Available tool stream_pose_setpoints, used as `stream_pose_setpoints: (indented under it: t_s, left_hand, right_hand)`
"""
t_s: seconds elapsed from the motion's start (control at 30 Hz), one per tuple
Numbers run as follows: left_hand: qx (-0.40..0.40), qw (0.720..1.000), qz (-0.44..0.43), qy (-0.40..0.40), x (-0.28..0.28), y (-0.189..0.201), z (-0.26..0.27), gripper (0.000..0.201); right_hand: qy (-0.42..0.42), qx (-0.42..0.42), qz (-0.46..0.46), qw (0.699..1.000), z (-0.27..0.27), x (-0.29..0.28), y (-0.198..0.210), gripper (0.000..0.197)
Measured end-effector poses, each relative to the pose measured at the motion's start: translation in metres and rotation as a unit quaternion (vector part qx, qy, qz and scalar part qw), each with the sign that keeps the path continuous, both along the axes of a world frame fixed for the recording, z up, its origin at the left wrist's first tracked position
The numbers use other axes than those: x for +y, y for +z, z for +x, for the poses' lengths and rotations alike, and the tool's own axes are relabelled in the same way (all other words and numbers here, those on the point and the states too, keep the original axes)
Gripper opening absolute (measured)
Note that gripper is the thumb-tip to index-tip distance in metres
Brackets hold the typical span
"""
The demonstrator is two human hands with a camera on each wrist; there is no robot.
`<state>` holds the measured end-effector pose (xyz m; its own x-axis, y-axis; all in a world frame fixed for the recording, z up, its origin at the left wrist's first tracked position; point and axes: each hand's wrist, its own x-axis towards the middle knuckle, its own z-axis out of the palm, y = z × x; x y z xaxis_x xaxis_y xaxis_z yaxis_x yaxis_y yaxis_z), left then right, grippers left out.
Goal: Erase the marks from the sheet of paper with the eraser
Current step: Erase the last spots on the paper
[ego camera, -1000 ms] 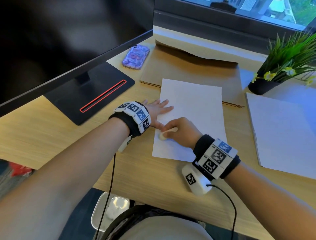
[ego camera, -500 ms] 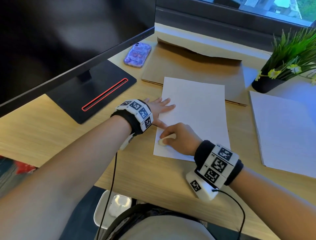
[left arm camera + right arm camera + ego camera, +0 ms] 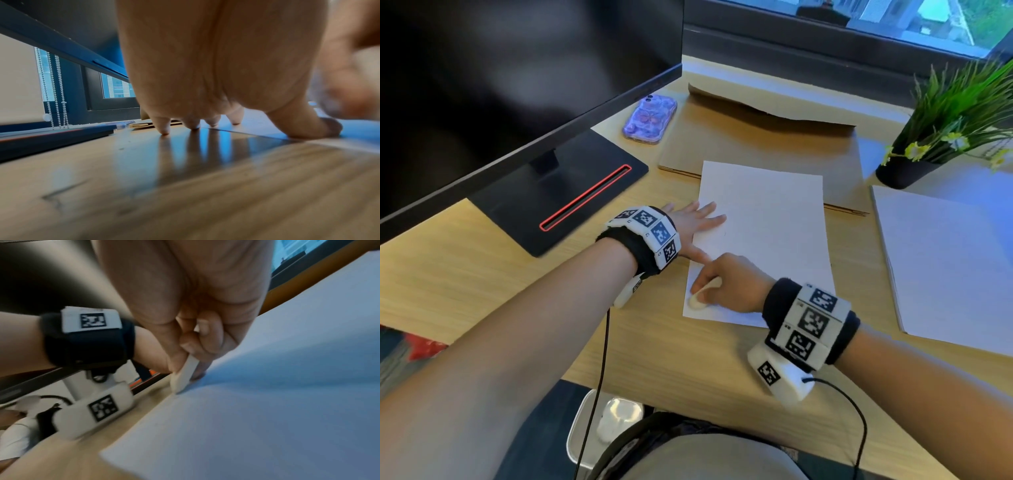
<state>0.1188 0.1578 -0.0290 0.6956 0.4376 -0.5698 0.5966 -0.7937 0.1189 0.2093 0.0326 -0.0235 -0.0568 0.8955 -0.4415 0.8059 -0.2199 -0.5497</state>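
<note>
A white sheet of paper point(image 3: 767, 233) lies on the wooden desk point(image 3: 482, 274), its far end over a brown envelope. My right hand point(image 3: 726, 287) pinches a cream eraser point(image 3: 703, 295) and presses its tip onto the sheet's near left corner; the right wrist view shows the eraser point(image 3: 185, 374) slanted between thumb and fingers, touching the paper point(image 3: 267, 402). My left hand point(image 3: 693, 221) lies flat with fingers spread on the sheet's left edge, fingertips point(image 3: 164, 128) down on desk and paper. A faint short mark point(image 3: 724, 234) shows beside the left fingers.
A monitor with a black base point(image 3: 558, 192) stands at the left, and a purple phone point(image 3: 650, 118) lies behind it. The brown envelope point(image 3: 763, 137) is at the back, a potted plant point(image 3: 941, 137) at the right, and a second white sheet point(image 3: 945, 260) lies right.
My right hand with the eraser has slid a little toward the sheet's near left corner. The left hand has stayed pressed on the sheet's edge.
</note>
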Motion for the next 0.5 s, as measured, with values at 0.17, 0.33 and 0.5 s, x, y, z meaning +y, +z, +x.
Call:
stream_pose_setpoints:
  t_s: [0.17,0.33,0.5]
  left_hand:
    - [-0.01,1.0,-0.004,0.007,-0.001,0.0,0.0,0.088]
    - [-0.004,1.0,-0.002,0.001,0.001,-0.003,0.0,0.088]
    - [-0.006,1.0,-0.006,0.005,0.0,-0.001,0.0,0.09]
  right_hand:
    - [-0.086,-0.002,0.046,0.995,0.004,0.01,-0.003,0.014]
    - [-0.028,0.008,0.013,0.999,0.003,0.0,-0.004,0.018]
    - [-0.087,-0.008,0.06,0.994,0.012,0.005,-0.005,0.013]
